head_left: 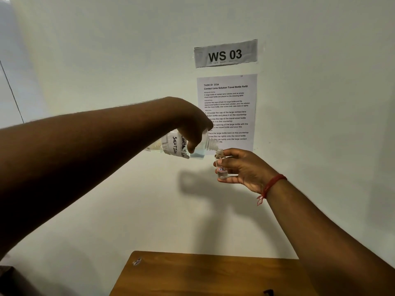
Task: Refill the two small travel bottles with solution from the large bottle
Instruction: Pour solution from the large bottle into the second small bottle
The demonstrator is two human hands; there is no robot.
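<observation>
My left hand (pixel 190 124) grips the large clear bottle (pixel 171 146), which lies tipped almost level with its uncapped threaded neck pointing right. A white label with handwritten "SOLUTION" wraps it, and clear liquid pools near its neck. My right hand (pixel 241 167) holds a small clear travel bottle (pixel 221 167) upright by its body. The small bottle has a white label with red marking and is uncapped. The large bottle's mouth touches the small bottle's open top, both held in the air in front of the wall. A second travel bottle and the caps are out of view.
A wooden table (pixel 203 276) lies below, only its far part in view, with a small dark object (pixel 268 292) at the bottom edge. On the white wall hang a "WS 03" sign (pixel 225 53) and a printed task sheet (pixel 227 107). A red thread circles my right wrist.
</observation>
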